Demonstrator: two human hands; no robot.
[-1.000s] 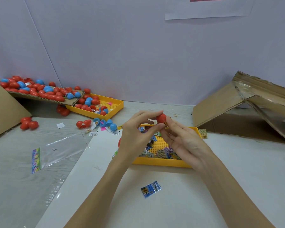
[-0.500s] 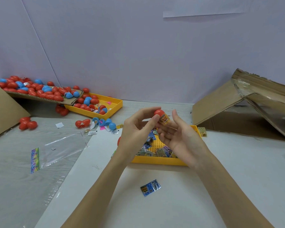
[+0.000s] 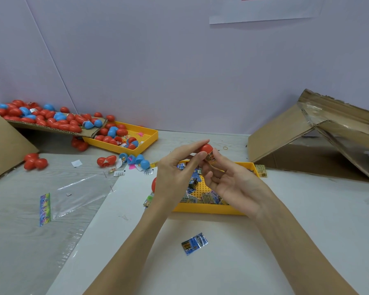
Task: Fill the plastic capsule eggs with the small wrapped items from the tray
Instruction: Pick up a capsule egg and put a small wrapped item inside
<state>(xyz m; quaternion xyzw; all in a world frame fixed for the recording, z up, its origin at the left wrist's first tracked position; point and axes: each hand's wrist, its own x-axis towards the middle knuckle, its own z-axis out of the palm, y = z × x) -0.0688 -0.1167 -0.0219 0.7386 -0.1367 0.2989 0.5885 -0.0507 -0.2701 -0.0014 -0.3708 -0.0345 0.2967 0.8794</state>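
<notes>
**Stuffing a wrapper into a red egg half**

Head view, the only one: left hand [image 3: 175, 173] pinches a red egg half [image 3: 206, 148] between thumb and fingertips, held up over the far edge of the yellow tray [image 3: 209, 209]; a small wrapped item [image 3: 211, 156] pokes out of the shell at its 5 o'clock, touching the right hand [image 3: 232, 184], whose fingers are loosely spread and lie against the wrapper; can't tell if they actually grip it. More wrapped items sit in the tray under both hands; one blue packet [image 3: 194, 243] lies loose on the table at 6 o'clock from the tray.

I'd say the step in hand is pushing the item into the half; next move calls for tucking it fully inside, then finding the mating half and snapping it shut. Spare eggs [image 3: 51, 120] are piled on cardboard at 10 o'clock, well apart; a second yellow tray [image 3: 145, 139] sits beside that heap.
</notes>
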